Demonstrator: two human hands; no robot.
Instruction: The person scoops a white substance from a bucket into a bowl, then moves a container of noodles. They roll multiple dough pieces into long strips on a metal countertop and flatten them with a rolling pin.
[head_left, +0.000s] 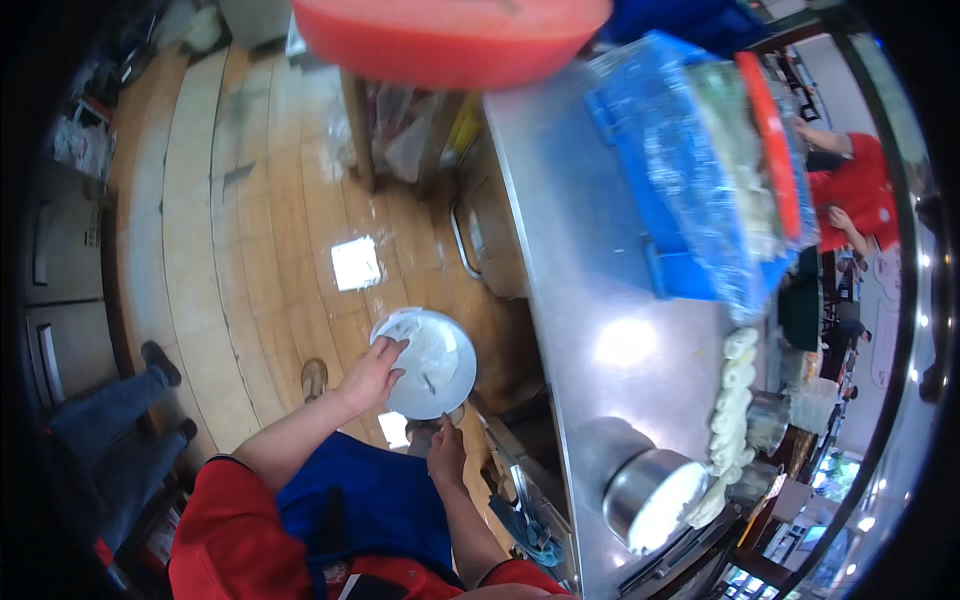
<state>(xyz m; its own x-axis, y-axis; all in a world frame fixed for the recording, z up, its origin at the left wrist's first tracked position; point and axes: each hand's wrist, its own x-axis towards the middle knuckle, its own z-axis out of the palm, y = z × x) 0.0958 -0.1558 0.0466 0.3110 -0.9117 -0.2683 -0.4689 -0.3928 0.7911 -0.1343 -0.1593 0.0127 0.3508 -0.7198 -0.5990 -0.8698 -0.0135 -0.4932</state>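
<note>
A round white bowl is held low in front of my body, above the tiled floor. It contains something pale, and a small dark object shows inside. My left hand reaches over the bowl's left side, with its fingertips and thumb above the inside. Whether those fingers pinch anything is unclear. At the near rim, my right hand grips the bowl with its fingers up against the edge. Clear film or plastic seems to lie at the far left rim.
On my right runs a steel counter, bearing a plastic-lined blue crate, a steel pot and a row of pale dough-like pieces. A blurred red round object looms overhead. One person's legs are at left; another person stands beyond the counter.
</note>
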